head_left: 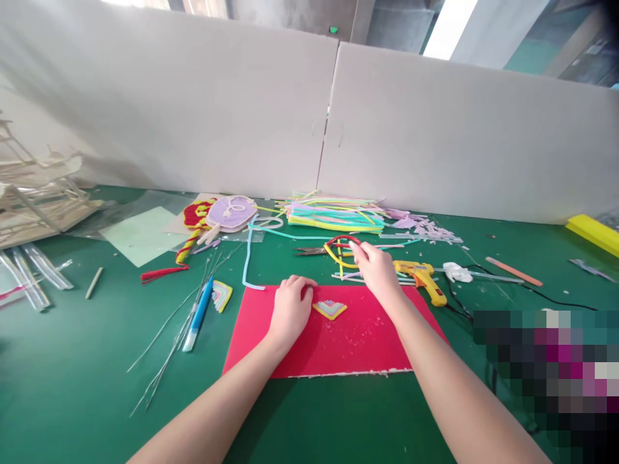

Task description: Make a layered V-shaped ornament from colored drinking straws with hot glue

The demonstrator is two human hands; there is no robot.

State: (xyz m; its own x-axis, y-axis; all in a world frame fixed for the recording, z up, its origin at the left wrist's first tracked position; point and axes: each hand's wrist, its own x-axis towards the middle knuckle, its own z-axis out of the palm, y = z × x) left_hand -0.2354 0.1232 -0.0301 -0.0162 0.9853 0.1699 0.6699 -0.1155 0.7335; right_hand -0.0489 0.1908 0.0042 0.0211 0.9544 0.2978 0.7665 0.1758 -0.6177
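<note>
My right hand point(374, 267) is closed on the red handle of a pair of scissors point(309, 251). Their blades point left, just past the far edge of a red board point(280, 361). On that board rests my left hand point(291, 306), its fingers loosely bent, thumb apart, with nothing visible in them. Between the hands lies a small striped V-shaped piece point(329, 310) of pastel strips with a yellow border. A similar striped piece point(221, 295) is on the green table left of the board, beside a blue pen-like tool point(199, 316).
Behind the board is a bundle of pastel pipe cleaners point(333, 219), with cut bits to its right. A yellow glue gun point(425, 280) and its cord lie at the right. Thin wires point(167, 361) and a lilac fan-shaped craft point(232, 212) are leftward. White panels point(193, 109) border the table point(97, 386).
</note>
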